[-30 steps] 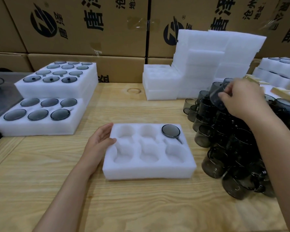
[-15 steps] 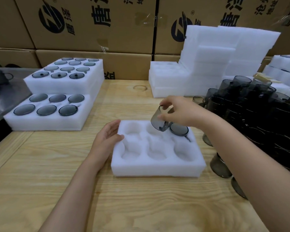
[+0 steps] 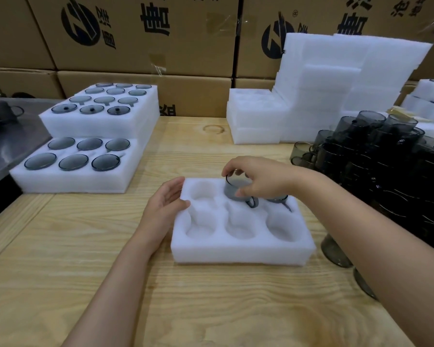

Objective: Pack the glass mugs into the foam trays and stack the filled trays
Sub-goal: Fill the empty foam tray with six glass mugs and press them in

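1. Mug of smoky grey glass is sitting upright at the far middle pocket of the foam tray. Its base is dipping below the pocket rim and its handle is pointing toward the person and to the right. How deep it is sitting cannot be told.
2. The right hand is reaching in from the right and gripping this mug from above, its fingers curling round the rim and the thumb pressing on the near wall.
3. The left hand is resting against the tray's far left corner, fingers loosely straight and together along the side wall, thumb lying on the top face.
4. A second mug is sitting sunk in the far right pocket, just beside the gripped one and mostly hidden by the right hand.
5. The tray is lying on the wooden worktop, straight in front of the person.
6. A pile of loose mugs is standing at the right edge of the worktop.
7. Filled trays are sitting stacked in steps at the left, and blank foam trays are standing at the back, in front of cardboard boxes.
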A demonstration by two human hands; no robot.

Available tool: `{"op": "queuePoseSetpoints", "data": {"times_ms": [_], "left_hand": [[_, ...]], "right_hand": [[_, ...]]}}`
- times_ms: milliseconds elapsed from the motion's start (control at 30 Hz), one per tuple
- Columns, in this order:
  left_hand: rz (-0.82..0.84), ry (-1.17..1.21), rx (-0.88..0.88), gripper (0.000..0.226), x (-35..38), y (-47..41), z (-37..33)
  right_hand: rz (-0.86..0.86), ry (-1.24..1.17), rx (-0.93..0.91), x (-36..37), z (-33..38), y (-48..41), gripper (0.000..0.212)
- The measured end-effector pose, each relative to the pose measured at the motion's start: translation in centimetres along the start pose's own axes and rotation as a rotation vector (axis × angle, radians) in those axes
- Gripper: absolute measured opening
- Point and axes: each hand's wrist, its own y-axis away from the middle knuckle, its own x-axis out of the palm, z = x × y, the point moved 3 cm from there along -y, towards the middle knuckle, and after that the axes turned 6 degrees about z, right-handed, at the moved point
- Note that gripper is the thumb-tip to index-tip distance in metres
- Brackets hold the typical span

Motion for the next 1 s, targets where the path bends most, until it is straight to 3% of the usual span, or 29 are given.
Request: {"op": "queuePoseSetpoints", "data": {"times_ms": [233,367,467,633,733,800,933,1000], "left_hand": [[-0.003,-0.013,0.0,0.061,0.0,0.1,-0.1],[-0.005,-0.008,0.018,0.05,0.2,0.0,-0.1],[-0.005,0.004,0.015,0.049,0.2,0.0,0.0],[0.003,0.009,0.021,0.051,0.1,0.0,0.0],[0.003,0.015,0.022,0.053,0.1,0.0,0.1],[-0.004,0.011,0.029,0.048,0.0,-0.1,0.1],[-0.014,0.011,0.034,0.048,0.2,0.0,0.0],[-0.017,0.01,0.03,0.048,0.2,0.0,0.0]], "right_hand": [[-0.002,-0.13,0.009,2.3,-1.0,1.0,0.046],[0.05,0.251,0.075,5.3,-1.1,1.2,0.065],[0.037,0.326,0.16,6.0,-1.0,1.3,0.09],[-0.01,0.246,0.193,5.7,-0.1,2.4,0.075],[-0.151,0.389,0.273,4.2,0.5,5.3,0.067],[-0.338,0.494,0.368,2.9,0.3,8.7,0.064],[-0.766,0.436,0.619,1.7,-1.3,17.3,0.06],[-0.767,0.343,0.812,2.3,-3.0,20.2,0.068]]}}
